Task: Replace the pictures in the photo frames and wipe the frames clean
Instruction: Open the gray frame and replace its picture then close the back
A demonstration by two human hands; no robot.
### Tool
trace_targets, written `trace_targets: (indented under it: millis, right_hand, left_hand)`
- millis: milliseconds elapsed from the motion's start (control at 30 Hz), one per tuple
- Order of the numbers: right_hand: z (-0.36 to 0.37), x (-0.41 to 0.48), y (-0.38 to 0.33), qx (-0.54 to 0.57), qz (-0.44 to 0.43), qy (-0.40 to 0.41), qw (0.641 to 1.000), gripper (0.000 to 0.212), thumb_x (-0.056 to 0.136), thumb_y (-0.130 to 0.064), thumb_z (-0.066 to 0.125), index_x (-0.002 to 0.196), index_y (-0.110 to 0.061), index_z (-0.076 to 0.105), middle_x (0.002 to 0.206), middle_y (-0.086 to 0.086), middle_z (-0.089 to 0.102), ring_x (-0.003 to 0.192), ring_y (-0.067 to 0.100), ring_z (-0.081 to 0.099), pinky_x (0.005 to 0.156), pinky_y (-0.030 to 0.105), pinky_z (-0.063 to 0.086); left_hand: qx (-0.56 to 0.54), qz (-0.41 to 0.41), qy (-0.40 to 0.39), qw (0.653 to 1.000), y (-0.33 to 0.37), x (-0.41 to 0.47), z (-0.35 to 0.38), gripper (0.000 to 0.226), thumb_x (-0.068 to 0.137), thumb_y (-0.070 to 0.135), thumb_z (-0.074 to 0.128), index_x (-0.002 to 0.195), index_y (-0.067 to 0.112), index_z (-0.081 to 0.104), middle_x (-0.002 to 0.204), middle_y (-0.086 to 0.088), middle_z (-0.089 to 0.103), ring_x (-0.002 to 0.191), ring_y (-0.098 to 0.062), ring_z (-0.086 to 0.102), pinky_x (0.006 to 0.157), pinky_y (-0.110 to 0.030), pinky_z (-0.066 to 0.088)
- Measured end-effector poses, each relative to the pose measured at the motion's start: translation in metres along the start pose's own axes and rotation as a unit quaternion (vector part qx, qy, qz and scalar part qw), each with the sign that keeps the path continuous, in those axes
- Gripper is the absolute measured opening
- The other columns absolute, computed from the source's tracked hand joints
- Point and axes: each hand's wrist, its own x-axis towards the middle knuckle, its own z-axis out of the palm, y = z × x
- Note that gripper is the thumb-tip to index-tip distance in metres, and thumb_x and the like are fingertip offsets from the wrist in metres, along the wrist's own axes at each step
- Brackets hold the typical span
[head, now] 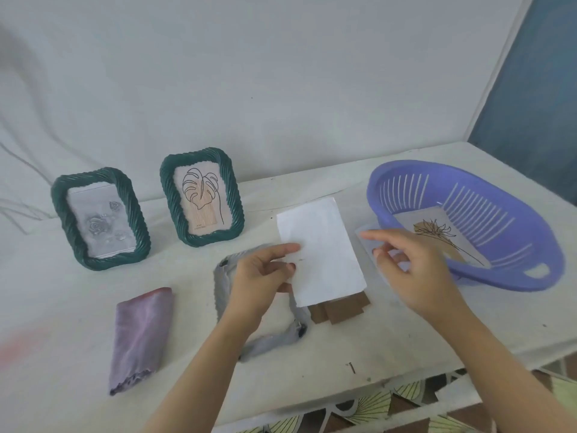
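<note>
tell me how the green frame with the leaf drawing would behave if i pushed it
The leaf frame stands upright on its narrow bottom edge, so a push near the top would probably tip it rather than slide it. Its thick twisted border looks rigid, so it should lift as one stiff piece.

White-covered table [390, 339], purple slotted basket [379, 207] at its right, patterned floor [374, 410] below

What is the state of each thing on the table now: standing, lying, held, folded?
Left dark green twisted-rim frame: upright, rose picture inside.
Right dark green twisted-rim frame: upright, leaf drawing inside.
Grey frame: lying flat.
White paper sheet: pinched by left hand.
Clear sheet: held by right hand.
Purple plastic basket: flower picture inside.
Purple cloth: folded, untouched.
</note>
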Motion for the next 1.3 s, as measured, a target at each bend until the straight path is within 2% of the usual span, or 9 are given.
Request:
trace_targets:
  millis: [100,233,333,433,567,867,1033,1167,1300]
  right_hand:
    - [-0.031,0.0,0.011,-0.175,-0.06,0.049,0.982,0.028,0.082,-0.02,0.048,0.099,-0.019,0.07,0.102,-0.004,0.062,0.087,0.009,0.055,0.077,0.025,0.043]
    - [-0.061,-0.002,0.013,-0.332,-0.024,-0.011,0.943,0.022,0.078,-0.024,0.055,0.092,-0.025,0.072,0.108,0.004,0.067,0.091,0.028,0.061,0.079,0.034,0.04]
    - [-0.074,-0.004,0.011,-0.278,0.061,-0.089,0.955,0.025,0.081,-0.008,0.06,0.091,-0.027,0.072,0.102,-0.005,0.07,0.087,0.022,0.063,0.071,0.026,0.043]
    - [-0.08,0.0,0.015,-0.209,0.087,-0.082,0.971,0.029,0.083,-0.004,0.057,0.092,-0.026,0.072,0.102,-0.006,0.07,0.091,0.016,0.064,0.067,0.013,0.042]
    - [-0.088,0.013,0.013,-0.132,0.078,-0.025,0.988,0.036,0.081,0.0,0.06,0.081,-0.035,0.07,0.092,-0.001,0.073,0.081,0.011,0.066,0.065,0.016,0.048]
    - [-0.1,0.035,0.007,-0.071,0.064,-0.003,0.995,0.04,0.08,-0.002,0.062,0.081,-0.042,0.066,0.088,0.021,0.07,0.085,0.042,0.061,0.083,0.05,0.051]
    - [-0.101,0.033,0.011,-0.08,0.068,-0.028,0.994,0.04,0.078,0.003,0.056,0.089,-0.033,0.07,0.085,0.01,0.073,0.078,0.039,0.061,0.064,0.028,0.047]
    - [-0.096,0.026,0.012,-0.093,0.074,-0.056,0.991,0.033,0.079,0.004,0.056,0.095,-0.018,0.073,0.055,-0.027,0.061,0.05,0.004,0.052,0.05,0.008,0.038]
    - [-0.087,0.019,0.011,-0.101,0.072,-0.07,0.99,0.034,0.079,0.003,0.056,0.098,-0.02,0.073,0.079,-0.005,0.072,0.062,0.001,0.058,0.054,0.006,0.041]
  left_hand:
    - [0.009,-0.002,-0.005,1.0,0.0,0.009,0.014,0.036,0.084,-0.01,0.053,0.09,0.021,0.069,0.069,-0.008,0.059,0.054,-0.009,0.057,0.055,-0.02,0.052]
    - [0.014,-0.024,-0.011,1.0,-0.003,0.02,0.031,0.031,0.086,-0.009,0.053,0.092,0.017,0.068,0.072,-0.004,0.06,0.053,-0.002,0.06,0.055,-0.017,0.052]
    - [0.022,-0.046,-0.011,0.999,-0.009,0.029,0.044,0.027,0.086,-0.008,0.054,0.096,0.014,0.067,0.079,-0.007,0.064,0.06,-0.007,0.064,0.057,-0.018,0.054]
    - [0.026,-0.06,-0.02,0.998,-0.011,0.035,0.057,0.027,0.085,-0.009,0.053,0.103,0.007,0.066,0.079,-0.007,0.064,0.064,-0.011,0.064,0.057,-0.018,0.055]
    - [0.041,-0.07,-0.039,0.996,-0.012,0.043,0.077,0.028,0.084,-0.01,0.053,0.104,0.003,0.065,0.079,-0.011,0.061,0.062,-0.016,0.06,0.057,-0.021,0.055]
    - [0.083,-0.082,-0.103,0.988,-0.012,0.059,0.128,0.034,0.08,-0.011,0.056,0.113,-0.001,0.06,0.099,-0.012,0.059,0.065,-0.013,0.059,0.062,-0.02,0.057]
    - [0.085,-0.103,-0.111,0.985,-0.02,0.055,0.145,0.04,0.081,-0.012,0.057,0.119,-0.003,0.055,0.102,-0.014,0.056,0.078,-0.024,0.061,0.058,-0.016,0.055]
    - [0.118,-0.097,-0.109,0.982,-0.023,0.05,0.147,0.044,0.08,-0.01,0.058,0.122,0.001,0.055,0.101,-0.016,0.058,0.078,-0.023,0.06,0.05,-0.01,0.05]
    - [0.151,-0.081,-0.116,0.978,-0.023,0.049,0.147,0.046,0.08,-0.008,0.059,0.125,0.003,0.054,0.098,-0.013,0.059,0.065,-0.014,0.059,0.047,-0.008,0.047]
